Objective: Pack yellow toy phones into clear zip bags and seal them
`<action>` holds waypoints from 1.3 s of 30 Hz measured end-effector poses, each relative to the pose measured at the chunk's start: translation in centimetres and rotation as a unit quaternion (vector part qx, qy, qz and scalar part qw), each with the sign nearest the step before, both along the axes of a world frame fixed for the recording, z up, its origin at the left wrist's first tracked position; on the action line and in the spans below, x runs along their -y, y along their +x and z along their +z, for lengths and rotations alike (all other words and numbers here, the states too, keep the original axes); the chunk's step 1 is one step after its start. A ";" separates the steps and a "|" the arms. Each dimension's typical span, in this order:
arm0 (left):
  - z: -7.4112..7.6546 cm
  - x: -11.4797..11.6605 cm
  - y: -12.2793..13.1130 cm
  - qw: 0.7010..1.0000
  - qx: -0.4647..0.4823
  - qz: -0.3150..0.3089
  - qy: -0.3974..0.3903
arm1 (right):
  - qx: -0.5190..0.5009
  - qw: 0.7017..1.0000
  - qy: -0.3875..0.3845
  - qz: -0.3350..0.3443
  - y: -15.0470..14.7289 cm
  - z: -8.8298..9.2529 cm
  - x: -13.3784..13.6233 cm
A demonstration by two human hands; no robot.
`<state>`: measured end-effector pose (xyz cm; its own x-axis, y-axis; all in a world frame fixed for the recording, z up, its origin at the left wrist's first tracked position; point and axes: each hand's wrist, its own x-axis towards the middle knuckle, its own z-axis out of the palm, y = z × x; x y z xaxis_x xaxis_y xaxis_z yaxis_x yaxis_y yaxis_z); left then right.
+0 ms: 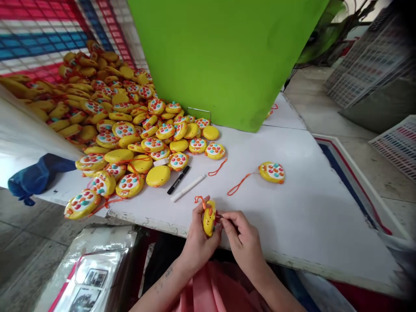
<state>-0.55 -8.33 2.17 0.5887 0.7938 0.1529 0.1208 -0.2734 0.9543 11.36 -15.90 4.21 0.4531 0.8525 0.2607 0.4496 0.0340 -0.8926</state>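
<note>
My left hand (202, 234) grips a yellow toy (209, 219) on its edge over the front of the white table. An orange cord loop sticks out above the fingers. Close against the toy's right face, the thumb and forefinger of my right hand (242, 234) pinch something thin and dark, too small to name. A similar toy (272, 172) with coloured buttons lies farther right, its orange cord (238, 185) stretched leftward. Left of my hands rest a white pen (187, 188) and a black marker (178, 180).
A large heap of yellow toys (123, 130) covers the table's left side, with a white eraser-like block (160, 162) among them. Behind stands a tall green panel (227, 60). A blue cloth bundle (42, 175) hangs at the left edge. Clear plastic bags (97, 268) lie below.
</note>
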 end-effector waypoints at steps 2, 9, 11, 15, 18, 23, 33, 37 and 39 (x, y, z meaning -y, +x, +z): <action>0.1 -0.5 0.2 0.997 -0.024 -0.065 -0.034 | -0.006 1.000 -0.008 0.021 0.6 0.3 -0.1; 0.2 -0.7 1.2 0.985 -0.102 -0.056 0.125 | 0.096 0.994 0.009 0.046 2.1 1.2 0.5; 0.1 -0.6 1.5 0.983 -0.103 -0.054 0.141 | 0.100 0.993 -0.003 0.055 2.2 1.3 0.7; 0.0 -0.7 1.5 0.982 -0.093 -0.064 0.149 | 0.053 0.994 -0.052 0.080 2.6 1.9 0.8; 0.0 -0.8 1.4 0.981 -0.091 -0.070 0.157 | -0.012 0.988 -0.115 0.099 2.9 2.5 0.8; 0.1 -0.8 1.3 0.978 -0.087 -0.076 0.171 | -0.065 0.983 -0.146 0.092 3.2 3.0 0.9; -0.1 -0.7 1.2 0.973 -0.096 -0.074 0.197 | -0.019 0.982 -0.163 0.090 2.8 4.3 0.9; -0.1 -0.7 1.2 0.973 -0.100 -0.077 0.194 | -0.003 0.982 -0.170 0.081 2.7 4.5 1.0; 0.0 -0.6 1.2 0.973 -0.102 -0.079 0.191 | 0.001 0.984 -0.163 0.077 2.7 4.5 1.1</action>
